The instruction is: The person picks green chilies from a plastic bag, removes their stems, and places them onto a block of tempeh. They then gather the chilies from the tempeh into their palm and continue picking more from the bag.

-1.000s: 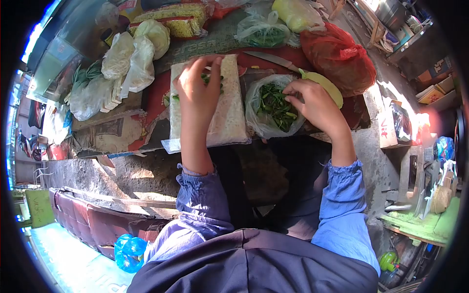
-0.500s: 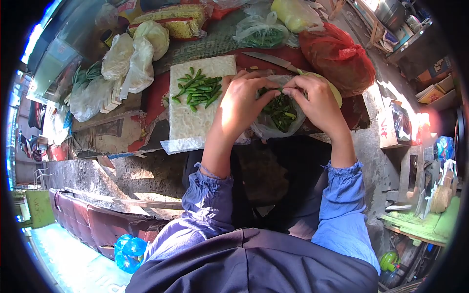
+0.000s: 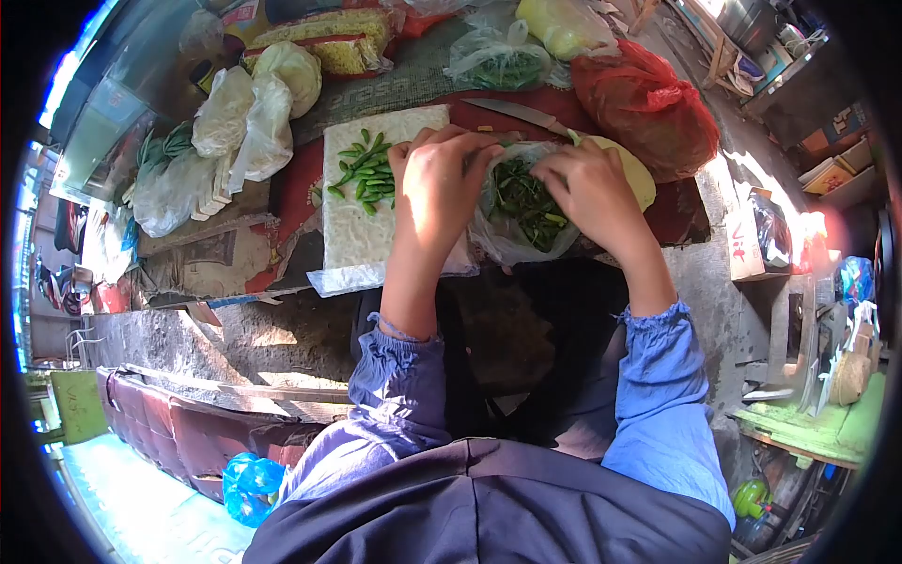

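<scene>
Green chili peppers (image 3: 362, 179) lie in a pile on a pale, plastic-wrapped board (image 3: 352, 246). Over the right part of that pile is my left hand (image 3: 434, 174), its fingers bent and closed; whatever they hold is hidden. A clear plastic bag (image 3: 490, 242) stands open beside the board, with dark green chilies and stems (image 3: 526, 202) inside. My right hand (image 3: 594, 195) is at the bag's right side, fingers curled together with the tips at the chilies; I cannot make out what is in them. Behind the bag lies a knife (image 3: 517, 114).
A yellow-green round thing (image 3: 628, 169) sits right of the bag, near a red plastic bag (image 3: 648, 113). Toward the back are a knotted clear bag of greens (image 3: 503, 68) and a cabbage (image 3: 293, 75). White-wrapped bundles (image 3: 225, 113) stand on the left.
My hands were together over the bag, fingertips meeting. They have parted: the left has moved left over the chili pile, while the right has stayed by the bag, dipping toward its contents.
</scene>
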The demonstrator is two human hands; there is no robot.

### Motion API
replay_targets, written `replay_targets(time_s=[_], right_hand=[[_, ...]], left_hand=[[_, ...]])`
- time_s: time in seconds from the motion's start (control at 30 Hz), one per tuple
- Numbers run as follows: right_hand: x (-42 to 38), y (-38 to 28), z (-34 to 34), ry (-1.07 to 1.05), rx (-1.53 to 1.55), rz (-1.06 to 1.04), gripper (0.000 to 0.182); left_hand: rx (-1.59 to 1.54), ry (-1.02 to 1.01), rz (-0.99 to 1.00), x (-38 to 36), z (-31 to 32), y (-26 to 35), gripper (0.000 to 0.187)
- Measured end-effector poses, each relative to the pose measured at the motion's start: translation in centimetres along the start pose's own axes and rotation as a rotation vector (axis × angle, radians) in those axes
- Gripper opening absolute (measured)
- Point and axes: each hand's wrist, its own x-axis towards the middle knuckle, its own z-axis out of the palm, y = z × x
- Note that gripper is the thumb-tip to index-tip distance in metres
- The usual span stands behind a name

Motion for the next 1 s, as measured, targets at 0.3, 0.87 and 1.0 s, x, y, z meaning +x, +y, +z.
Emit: replay_targets(time_s=[0.3, 0.87, 1.0], right_hand=[[0.4, -0.2, 1.9, 0.015, -0.064, -0.069, 0.024], [1.7, 0.4, 3.2, 0.058, -0.092, -0.064, 0.027], [2.1, 0.3, 2.6, 0.026, -0.128, -0.065, 0.029]], left_hand=[[-0.247, -0.267, -0.067, -0.5, -0.8, 0.0, 0.016], [-0.041, -0.26, -0.132, -0.4, -0.4, 0.1, 0.018], [-0.063, -0.231, -0.103, -0.4, -0.4, 0.1, 0.019]])
